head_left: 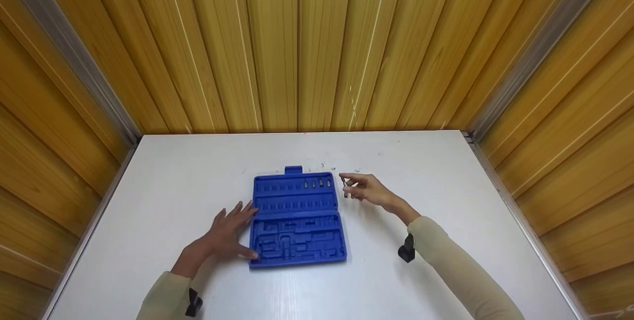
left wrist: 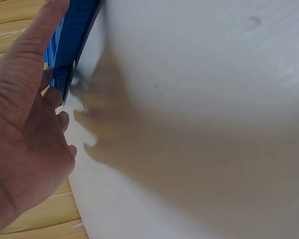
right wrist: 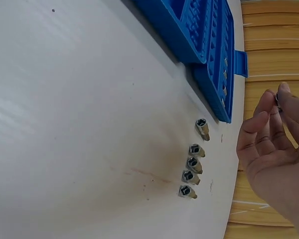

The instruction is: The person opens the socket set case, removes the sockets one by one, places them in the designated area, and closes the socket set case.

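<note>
A blue tool case lies opened flat, its far half lined with slots and its near half moulded with recesses. Several small metal sockets sit at the right end of the far row. My left hand is spread at the case's left side, thumb on the near left corner and fingertips at the edge. Just right of the far half, my right hand pinches a small metal socket between thumb and fingers, mostly hidden by them. Below that hand, several loose sockets stand on the table.
The white table has small marks beyond the case. Wood-patterned panels rise behind it and at both sides, with grey metal posts in the corners. A blue latch sticks out from the case's far edge.
</note>
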A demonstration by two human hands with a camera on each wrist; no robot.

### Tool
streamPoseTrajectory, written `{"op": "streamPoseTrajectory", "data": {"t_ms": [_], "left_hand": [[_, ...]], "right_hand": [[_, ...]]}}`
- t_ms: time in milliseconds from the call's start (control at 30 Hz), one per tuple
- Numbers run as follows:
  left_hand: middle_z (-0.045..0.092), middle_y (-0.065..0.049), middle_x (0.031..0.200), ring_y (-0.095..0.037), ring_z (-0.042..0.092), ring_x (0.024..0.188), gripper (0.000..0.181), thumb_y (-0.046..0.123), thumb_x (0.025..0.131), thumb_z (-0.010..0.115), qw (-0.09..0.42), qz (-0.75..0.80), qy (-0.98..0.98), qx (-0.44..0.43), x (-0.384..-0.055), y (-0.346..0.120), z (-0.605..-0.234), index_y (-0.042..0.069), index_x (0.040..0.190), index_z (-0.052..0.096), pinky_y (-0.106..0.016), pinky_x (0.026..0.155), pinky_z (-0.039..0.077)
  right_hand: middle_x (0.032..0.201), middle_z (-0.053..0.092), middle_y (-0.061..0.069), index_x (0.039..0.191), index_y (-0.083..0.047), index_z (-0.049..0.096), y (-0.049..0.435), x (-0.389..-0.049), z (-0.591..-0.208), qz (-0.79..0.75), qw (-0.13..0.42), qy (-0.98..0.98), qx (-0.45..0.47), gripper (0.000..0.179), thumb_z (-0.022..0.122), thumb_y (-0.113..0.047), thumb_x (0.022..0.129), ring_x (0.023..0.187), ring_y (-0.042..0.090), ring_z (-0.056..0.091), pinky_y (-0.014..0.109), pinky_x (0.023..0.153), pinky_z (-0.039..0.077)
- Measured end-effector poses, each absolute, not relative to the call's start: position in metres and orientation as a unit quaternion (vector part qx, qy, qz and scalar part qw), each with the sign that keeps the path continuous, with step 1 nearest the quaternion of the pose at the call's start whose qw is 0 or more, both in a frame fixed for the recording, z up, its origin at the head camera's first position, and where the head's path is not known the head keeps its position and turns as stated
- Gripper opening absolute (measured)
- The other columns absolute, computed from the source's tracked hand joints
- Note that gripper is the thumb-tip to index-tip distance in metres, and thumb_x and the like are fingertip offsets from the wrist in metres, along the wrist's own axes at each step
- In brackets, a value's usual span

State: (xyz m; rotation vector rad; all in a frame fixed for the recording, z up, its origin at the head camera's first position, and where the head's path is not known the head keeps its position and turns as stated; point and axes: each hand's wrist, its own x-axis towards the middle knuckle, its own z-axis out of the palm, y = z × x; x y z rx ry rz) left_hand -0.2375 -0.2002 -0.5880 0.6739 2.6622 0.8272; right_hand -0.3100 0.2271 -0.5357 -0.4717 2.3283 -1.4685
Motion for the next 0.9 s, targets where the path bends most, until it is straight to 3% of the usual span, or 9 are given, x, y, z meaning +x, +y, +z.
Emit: {"op": "streamPoseTrajectory", "data": {"t_ms": [300, 667, 900], "left_hand": [[0.019, -0.019, 0.170, -0.048, 0.008, 0.157, 0.124, 0.049, 0.064, 0.094, 0.135, 0.296, 0.915, 0.238, -0.237, -0.202, -0.590, 0.005, 0.160, 0.030, -0.072, 0.121, 0.001], [0.017, -0.016, 0.171, -0.045, 0.006, 0.159, 0.123, 0.050, 0.065, 0.094, 0.146, 0.287, 0.919, 0.227, -0.238, -0.200, -0.590, 0.007, 0.161, 0.029, -0.070, 0.123, 0.000], [0.018, -0.016, 0.171, -0.045, 0.007, 0.158, 0.124, 0.050, 0.065, 0.094, 0.140, 0.287, 0.920, 0.228, -0.238, -0.200, -0.590, 0.007, 0.161, 0.029, -0.070, 0.123, 0.001]], "right_hand": [[0.111, 0.067, 0.013, 0.145, 0.002, 0.053, 0.252, -0.308, -0.541, -0.521, 0.150, 0.829, -0.136, 0.050, 0.066, -0.013, 0.099, 0.085, 0.013, 0.070, 0.024, 0.069, 0.053], [0.123, 0.061, 0.029, 0.146, 0.003, 0.051, 0.288, -0.304, -0.542, -0.499, 0.126, 0.851, -0.104, 0.050, 0.065, -0.010, 0.100, 0.084, 0.016, 0.064, 0.027, 0.071, 0.053], [0.123, 0.061, 0.027, 0.146, 0.004, 0.051, 0.306, -0.305, -0.551, -0.496, 0.133, 0.853, -0.096, 0.052, 0.067, -0.011, 0.099, 0.088, 0.020, 0.066, 0.025, 0.071, 0.054]]}}
